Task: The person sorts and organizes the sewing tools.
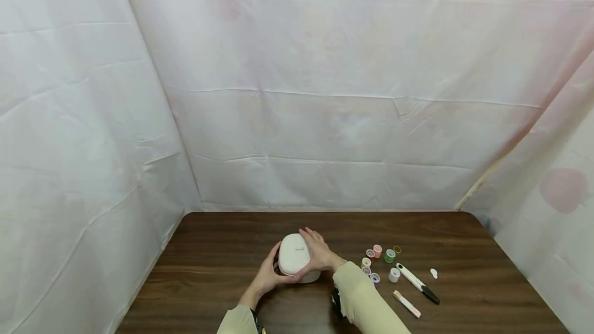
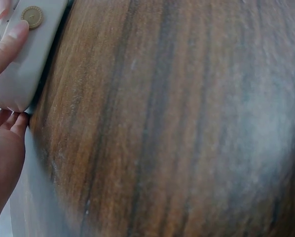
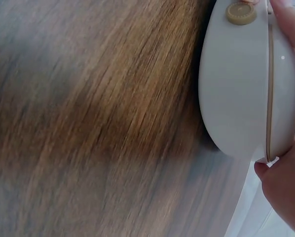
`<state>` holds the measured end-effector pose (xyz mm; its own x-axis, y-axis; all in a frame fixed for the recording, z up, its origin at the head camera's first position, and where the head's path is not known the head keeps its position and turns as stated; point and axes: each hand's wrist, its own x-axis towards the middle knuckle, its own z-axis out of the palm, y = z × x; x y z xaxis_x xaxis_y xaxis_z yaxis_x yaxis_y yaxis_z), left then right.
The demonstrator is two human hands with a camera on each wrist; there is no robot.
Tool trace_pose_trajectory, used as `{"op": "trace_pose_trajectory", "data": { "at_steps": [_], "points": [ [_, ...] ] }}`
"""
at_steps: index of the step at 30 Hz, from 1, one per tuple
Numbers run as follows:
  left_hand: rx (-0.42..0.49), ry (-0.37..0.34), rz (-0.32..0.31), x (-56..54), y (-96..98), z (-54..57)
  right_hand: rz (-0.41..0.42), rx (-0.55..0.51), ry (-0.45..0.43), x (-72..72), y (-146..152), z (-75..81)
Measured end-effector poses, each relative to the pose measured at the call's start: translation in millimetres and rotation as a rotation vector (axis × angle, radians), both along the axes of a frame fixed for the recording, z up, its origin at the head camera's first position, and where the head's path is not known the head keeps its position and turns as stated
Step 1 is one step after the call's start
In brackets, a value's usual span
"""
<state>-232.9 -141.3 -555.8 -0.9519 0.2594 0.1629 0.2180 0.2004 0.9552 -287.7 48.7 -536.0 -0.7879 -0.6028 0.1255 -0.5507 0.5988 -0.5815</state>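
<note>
A white, rounded case (image 1: 292, 254) with a lid stands on the table in the head view. My left hand (image 1: 268, 274) holds its left side, thumb toward the front and fingers around the far side. From the right, my right hand (image 1: 320, 255) grips the case, its fingers over the top and its thumb at the front edge. The right wrist view shows a tan seam (image 3: 271, 89) between lid and base, and a round gold-brown button (image 3: 241, 13) on the front. In the left wrist view, the left thumb (image 2: 17, 34) touches that button.
Several small thread spools (image 1: 390, 256) stand right of the case. Beyond them lie a white tool with a black end (image 1: 410, 277), a slim pale stick (image 1: 407, 304) and a small white piece (image 1: 433, 273). White sheets (image 1: 325, 117) hang behind the dark wood table (image 1: 209, 262).
</note>
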Motion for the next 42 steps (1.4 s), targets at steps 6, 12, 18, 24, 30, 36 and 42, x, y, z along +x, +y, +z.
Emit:
{"op": "trace_pose_trajectory", "data": {
  "at_steps": [6, 12, 18, 24, 30, 36, 42],
  "points": [
    [0.009, -0.006, 0.001, 0.0, -0.1, -2.0, -0.003, -0.006, 0.009, 0.3, -1.3, 0.6],
    [0.023, -0.012, -0.001, 0.7, 0.7, -0.8, -0.016, -0.012, 0.033, -0.2, -2.0, 0.6],
    [0.034, 0.008, 0.003, -5.5, -0.3, -15.7, -0.030, -0.015, 0.040, -1.1, -1.1, -2.1],
    [0.020, -0.001, 0.013, -14.5, -2.6, -35.8, -0.041, -0.023, 0.038, -2.3, -0.9, -3.8],
    [0.037, -0.013, 0.007, -13.3, -2.2, -33.4, -0.047, -0.017, 0.025, -3.6, -0.3, -3.8],
    [0.050, 0.001, -0.004, -4.8, -0.3, -15.8, -0.024, -0.025, 0.010, -3.7, 1.0, -0.7],
    [0.026, -0.009, -0.002, -0.2, -1.0, -7.0, -0.002, -0.023, -0.022, -4.9, 1.0, 5.0]
  ]
}}
